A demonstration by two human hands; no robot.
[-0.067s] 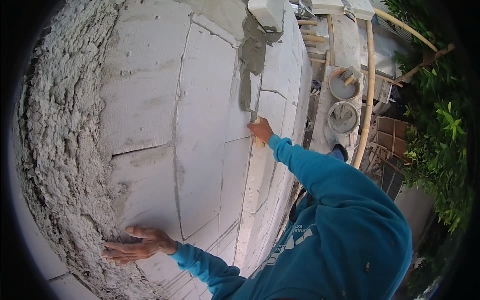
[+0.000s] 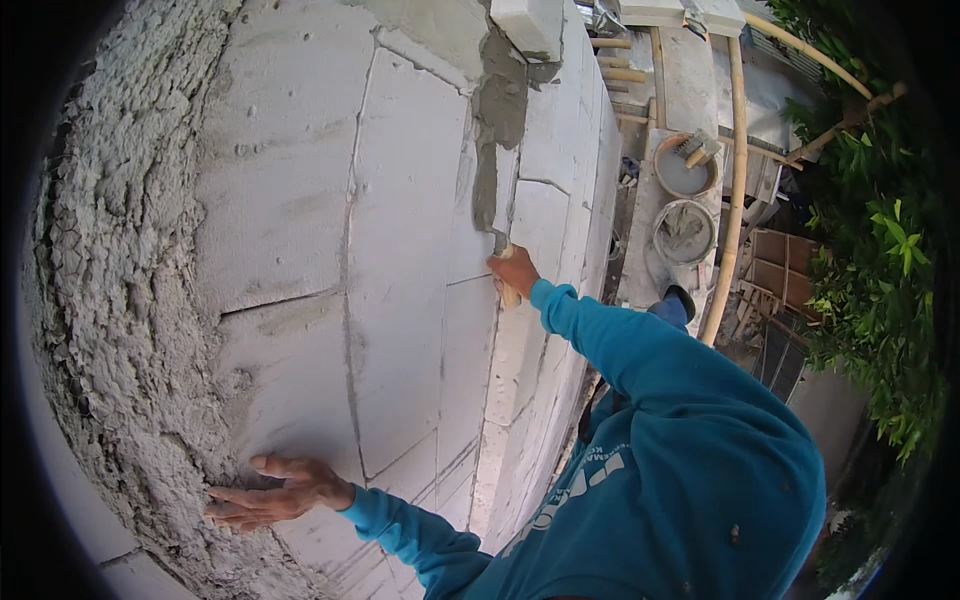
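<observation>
A wall of pale lightweight blocks (image 2: 405, 250) stands before me. A wet grey mortar patch (image 2: 500, 100) runs down a joint near the upper middle. My right hand (image 2: 514, 270) is closed around the light handle of a trowel (image 2: 501, 241), whose blade, partly hidden by the hand, is at the patch's lower end. My left hand (image 2: 285, 493) lies lower left with fingers stretched out. It rests against the blocks and the edge of a rough, dried mortar band (image 2: 130, 270); nothing is in it.
To the right, a grey plank (image 2: 642, 250) carries a bucket of grey mortar (image 2: 686, 232) and another with a brush (image 2: 697, 152) over watery grey liquid. A bamboo pole (image 2: 737, 190) runs alongside. A loose white block (image 2: 530, 25) sits at the top; green leaves (image 2: 880, 250) fill the far right.
My right hand has moved slightly down and left with the trowel. The wet mortar reaches a little lower along the joint. My left hand stays in place.
</observation>
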